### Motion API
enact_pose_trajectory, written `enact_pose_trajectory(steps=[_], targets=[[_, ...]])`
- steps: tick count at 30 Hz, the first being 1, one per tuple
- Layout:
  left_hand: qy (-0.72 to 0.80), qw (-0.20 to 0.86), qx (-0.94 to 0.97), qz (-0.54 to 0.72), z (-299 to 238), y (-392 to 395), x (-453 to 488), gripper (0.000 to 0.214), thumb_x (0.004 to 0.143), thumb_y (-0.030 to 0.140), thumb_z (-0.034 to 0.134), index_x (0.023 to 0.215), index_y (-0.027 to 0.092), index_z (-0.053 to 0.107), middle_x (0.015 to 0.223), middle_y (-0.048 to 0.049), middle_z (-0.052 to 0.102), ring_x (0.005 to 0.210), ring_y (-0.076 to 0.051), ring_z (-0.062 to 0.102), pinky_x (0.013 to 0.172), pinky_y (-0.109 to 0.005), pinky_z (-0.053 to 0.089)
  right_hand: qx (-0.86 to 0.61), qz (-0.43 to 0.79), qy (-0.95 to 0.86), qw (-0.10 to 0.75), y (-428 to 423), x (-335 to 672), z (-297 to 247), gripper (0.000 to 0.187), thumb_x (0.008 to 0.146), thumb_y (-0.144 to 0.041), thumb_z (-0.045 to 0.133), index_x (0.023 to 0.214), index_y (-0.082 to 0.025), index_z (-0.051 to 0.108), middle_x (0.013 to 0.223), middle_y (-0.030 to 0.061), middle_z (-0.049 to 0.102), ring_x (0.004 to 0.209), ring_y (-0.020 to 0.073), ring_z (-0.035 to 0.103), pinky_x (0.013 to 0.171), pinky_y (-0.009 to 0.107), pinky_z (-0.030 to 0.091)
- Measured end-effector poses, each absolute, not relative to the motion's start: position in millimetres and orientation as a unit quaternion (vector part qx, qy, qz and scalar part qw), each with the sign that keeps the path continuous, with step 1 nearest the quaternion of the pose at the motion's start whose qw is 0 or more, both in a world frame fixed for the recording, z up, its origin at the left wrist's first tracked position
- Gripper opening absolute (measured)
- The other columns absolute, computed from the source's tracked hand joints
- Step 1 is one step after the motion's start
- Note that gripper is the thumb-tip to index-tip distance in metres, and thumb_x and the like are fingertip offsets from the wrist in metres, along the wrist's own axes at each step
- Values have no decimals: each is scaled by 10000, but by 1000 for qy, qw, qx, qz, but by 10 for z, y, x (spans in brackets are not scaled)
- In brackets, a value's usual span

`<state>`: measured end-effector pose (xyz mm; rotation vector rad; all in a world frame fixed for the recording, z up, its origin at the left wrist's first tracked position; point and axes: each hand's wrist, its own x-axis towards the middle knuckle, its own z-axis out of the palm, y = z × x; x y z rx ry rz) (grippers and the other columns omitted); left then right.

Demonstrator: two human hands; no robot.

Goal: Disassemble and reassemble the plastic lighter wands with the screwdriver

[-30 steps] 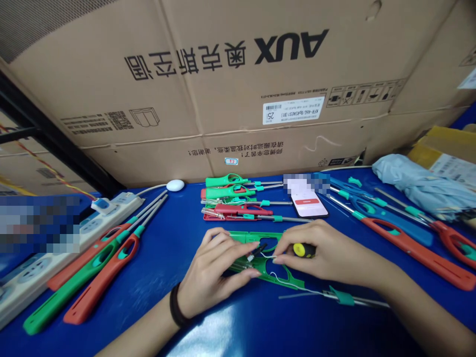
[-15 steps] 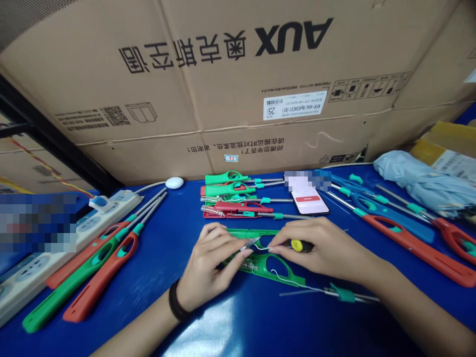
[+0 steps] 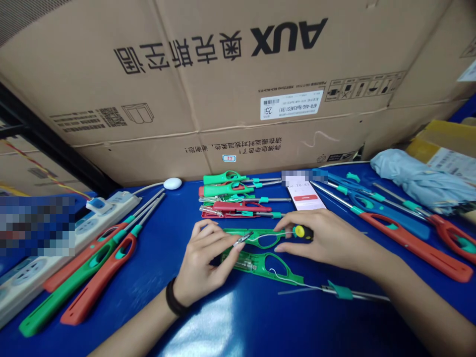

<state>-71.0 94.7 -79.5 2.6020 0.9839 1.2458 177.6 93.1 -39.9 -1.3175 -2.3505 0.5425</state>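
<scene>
Thumb and index finger of my left hand [image 3: 208, 255] pinch a small silver-and-dark part [image 3: 244, 238], from which a thin white wire [image 3: 262, 239] runs right. My right hand [image 3: 316, 238] keeps a screwdriver with a yellow-and-black handle [image 3: 304, 232] against its palm, thumb and index fingertips apart beside the wire. Beneath both hands lies one green lighter shell half [image 3: 273, 243]. Nearer me is the other green half [image 3: 280, 267], with a clear fuel tank [image 3: 244, 261] in it. A loose metal lighter tube [image 3: 366, 296] with a teal piece lies to its right.
Several opened and assembled lighters [image 3: 234, 191] lie at the back, beside a lit phone [image 3: 307, 196]. More lighters [image 3: 412, 243] are on the right, near a light-blue folded cloth bundle [image 3: 405, 178]. At left, lighters [image 3: 100, 277] rest along a power strip [image 3: 82, 228]. A cardboard wall [image 3: 167, 109] closes the back.
My right thumb and index finger have parted from the white wire and moved slightly right. My left hand still pinches the small part, a little further left. The view has shifted slightly.
</scene>
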Motion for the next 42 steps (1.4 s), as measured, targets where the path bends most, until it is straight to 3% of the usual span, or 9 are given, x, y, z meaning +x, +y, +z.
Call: enact_pose_trajectory(steps=[5, 11, 14, 19, 25, 29, 34, 38, 42], targets=[[350, 31, 827, 439, -818, 990, -735, 69, 788, 131, 664, 831, 184, 673, 714, 10, 686, 603, -115, 556, 797, -358, 396, -528, 219, -812, 117, 936, 1806, -444, 263, 704, -508, 690, 762, -252, 680, 777, 0, 677, 706, 182, 606, 580, 268, 409], [358, 26, 802, 478, -830, 1003, -761, 94, 798, 122, 661, 871, 180, 671, 691, 10, 669, 620, -120, 572, 796, -350, 399, -575, 243, -773, 115, 928, 1811, -476, 296, 698, -525, 680, 762, -237, 662, 708, 4, 651, 605, 164, 578, 510, 255, 374], [344, 38, 805, 482, -839, 1003, -777, 87, 821, 130, 645, 884, 186, 668, 695, 15, 671, 620, -117, 574, 804, -344, 398, -518, 298, -796, 98, 874, 1723, -470, 233, 710, -485, 688, 770, -260, 681, 719, -13, 662, 634, 153, 589, 534, 243, 376], [334, 50, 812, 476, -828, 993, -781, 86, 838, 143, 634, 890, 199, 674, 725, 15, 686, 622, -115, 576, 815, -346, 387, -524, 285, -800, 57, 798, 1586, -485, 193, 716, -460, 683, 798, -289, 716, 684, 11, 660, 702, 202, 599, 554, 263, 365], [364, 69, 797, 478, -823, 993, -754, 101, 859, 147, 587, 862, 194, 676, 689, 13, 685, 628, -127, 579, 818, -351, 399, -510, 352, -782, 71, 805, 1557, -532, 155, 725, -391, 675, 798, -268, 733, 656, 5, 656, 578, 147, 567, 514, 237, 366], [426, 122, 759, 477, -834, 1007, -742, 169, 863, 233, 580, 728, 195, 675, 652, 16, 678, 625, -137, 583, 785, -327, 425, -505, 375, -772, 89, 838, 1560, -548, 143, 745, -362, 659, 760, -236, 723, 618, -8, 646, 525, 118, 530, 489, 223, 357], [476, 176, 705, 495, -816, 1005, -729, 257, 861, 291, 576, 643, 189, 666, 631, 13, 673, 637, -148, 603, 714, -293, 451, -518, 367, -757, 156, 866, 1583, -520, 317, 710, -522, 678, 742, -207, 666, 626, -11, 629, 541, 121, 539, 479, 222, 362], [414, 184, 738, 501, -801, 942, -686, 187, 860, 224, 588, 699, 189, 676, 621, 19, 665, 608, -135, 583, 700, -297, 443, -525, 328, -740, 260, 856, 1527, -473, 345, 718, -525, 681, 923, -248, 653, 790, -21, 678, 679, 134, 608, 603, 234, 433], [315, 152, 803, 482, -787, 856, -649, 113, 839, 132, 614, 891, 197, 690, 700, 14, 688, 619, -124, 581, 751, -322, 427, -482, 343, -760, 268, 784, 1438, -441, 216, 782, -440, 655, 931, -285, 675, 821, -51, 721, 733, 133, 656, 672, 234, 454]])
